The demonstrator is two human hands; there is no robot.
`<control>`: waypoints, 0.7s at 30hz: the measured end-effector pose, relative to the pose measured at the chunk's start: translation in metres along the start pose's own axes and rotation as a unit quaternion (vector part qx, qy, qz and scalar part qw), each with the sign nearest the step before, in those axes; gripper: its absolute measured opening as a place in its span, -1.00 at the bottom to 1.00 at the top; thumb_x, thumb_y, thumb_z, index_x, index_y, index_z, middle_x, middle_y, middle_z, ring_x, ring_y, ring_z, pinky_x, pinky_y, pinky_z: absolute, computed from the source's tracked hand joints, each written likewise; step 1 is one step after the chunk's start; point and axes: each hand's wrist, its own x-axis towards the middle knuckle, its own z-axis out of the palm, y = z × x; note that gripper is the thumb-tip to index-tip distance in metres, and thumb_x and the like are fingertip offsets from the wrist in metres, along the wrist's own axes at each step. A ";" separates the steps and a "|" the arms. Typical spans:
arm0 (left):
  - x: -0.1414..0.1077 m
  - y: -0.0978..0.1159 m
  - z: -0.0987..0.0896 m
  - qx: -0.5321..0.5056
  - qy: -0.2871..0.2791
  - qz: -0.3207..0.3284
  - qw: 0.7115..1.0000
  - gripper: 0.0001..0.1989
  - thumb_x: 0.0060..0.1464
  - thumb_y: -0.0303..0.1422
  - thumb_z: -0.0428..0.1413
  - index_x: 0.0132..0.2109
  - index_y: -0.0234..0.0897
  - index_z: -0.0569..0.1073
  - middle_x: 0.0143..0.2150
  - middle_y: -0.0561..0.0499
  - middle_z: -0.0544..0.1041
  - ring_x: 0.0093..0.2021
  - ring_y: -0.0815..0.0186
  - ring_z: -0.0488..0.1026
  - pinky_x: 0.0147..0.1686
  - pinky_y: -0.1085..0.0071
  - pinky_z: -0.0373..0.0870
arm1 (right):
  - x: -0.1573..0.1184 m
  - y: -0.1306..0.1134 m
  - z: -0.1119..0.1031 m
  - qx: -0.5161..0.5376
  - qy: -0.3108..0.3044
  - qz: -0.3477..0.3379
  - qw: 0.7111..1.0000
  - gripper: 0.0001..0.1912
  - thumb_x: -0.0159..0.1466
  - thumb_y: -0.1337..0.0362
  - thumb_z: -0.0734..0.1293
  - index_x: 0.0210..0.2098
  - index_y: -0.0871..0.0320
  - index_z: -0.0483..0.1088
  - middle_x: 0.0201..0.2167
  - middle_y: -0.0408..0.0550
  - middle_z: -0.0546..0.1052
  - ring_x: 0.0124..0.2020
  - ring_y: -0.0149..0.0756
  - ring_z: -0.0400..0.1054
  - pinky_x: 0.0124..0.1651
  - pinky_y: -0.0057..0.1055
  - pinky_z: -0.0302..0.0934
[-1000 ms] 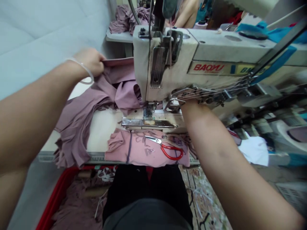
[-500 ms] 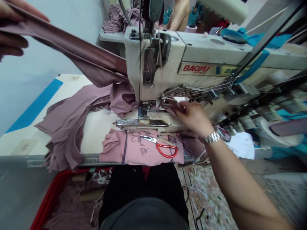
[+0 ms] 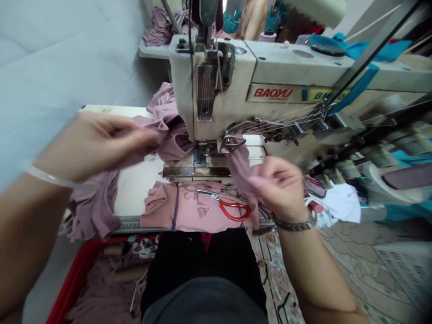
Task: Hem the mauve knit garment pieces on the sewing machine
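At the left of the sewing machine (image 3: 216,103), my left hand (image 3: 114,141) is closed on a fold of mauve fabric (image 3: 177,141), blurred by motion. More of that cloth bunches behind and beside the needle area. My right hand (image 3: 280,182) pinches a narrow end of mauve cloth (image 3: 240,168) that hangs just right of the presser foot (image 3: 200,157). Red-handled scissors (image 3: 232,209) lie on a pink cloth pad (image 3: 192,211) along the front edge, below both hands.
A mauve cloth pile (image 3: 92,207) drapes over the table's left front edge. Below it stands a red bin (image 3: 72,270) holding fabric and cardboard tubes. Thread cones (image 3: 388,180) and white cloth (image 3: 346,204) are at the right. Another person's arm (image 3: 253,20) shows behind the machine.
My left hand has come down and right from the upper left, and the stretched fabric has dropped behind the machine. My right hand has moved slightly toward me, drawing the cloth end out.
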 end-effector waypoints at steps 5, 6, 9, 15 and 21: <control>-0.011 -0.001 0.076 0.118 -0.142 0.321 0.929 -0.40 0.10 -0.02 0.17 0.17 -0.32 0.43 0.11 -0.20 0.47 0.03 0.12 0.44 -0.03 0.26 0.41 | 0.024 0.026 0.017 -0.347 -0.275 -0.125 0.888 -0.63 0.26 0.13 0.38 -0.05 0.26 0.37 -0.08 0.14 0.49 -0.04 -0.16 0.35 0.02 -0.19 0.30; -0.012 -0.011 0.086 0.174 -0.108 0.350 0.914 -0.40 0.12 -0.08 0.18 0.22 -0.31 0.38 0.18 -0.24 0.40 0.09 0.05 0.39 0.01 0.20 0.38 | 0.026 0.035 0.013 -0.399 -0.279 -0.144 0.861 -0.51 0.26 0.14 0.38 0.07 0.32 0.32 0.05 0.26 0.43 0.06 -0.07 0.30 0.10 -0.11 0.26; -0.014 -0.037 0.101 0.303 0.016 0.373 0.877 -0.51 0.21 -0.35 0.10 0.27 -0.21 0.32 0.12 -0.23 0.42 0.03 0.05 0.39 -0.08 0.17 0.35 | 0.027 0.057 -0.005 -0.494 -0.268 -0.182 0.807 -0.53 0.31 0.26 0.32 0.14 0.40 0.29 0.08 0.32 0.39 0.08 -0.03 0.27 0.10 -0.07 0.27; -0.020 -0.030 0.112 0.296 0.105 0.435 0.844 -0.76 0.24 -0.48 0.02 0.00 -0.36 0.49 0.00 -0.17 0.48 -0.04 0.20 0.40 -0.09 0.29 0.34 | 0.010 0.062 -0.002 -0.555 -0.255 -0.287 0.738 -0.67 0.37 0.44 0.15 0.09 0.34 0.35 -0.04 0.18 0.48 -0.11 -0.17 0.28 -0.16 -0.24 0.25; -0.025 -0.022 0.119 0.350 0.119 0.378 0.849 -0.64 0.24 -0.45 0.01 0.16 -0.25 0.43 0.04 -0.18 0.47 -0.09 0.17 0.40 -0.21 0.26 0.34 | 0.003 0.048 -0.015 -0.700 -0.135 -0.135 0.688 -0.71 0.39 0.33 0.14 -0.31 0.31 0.45 -0.38 0.11 0.44 -0.36 -0.22 0.22 -0.34 -0.26 0.10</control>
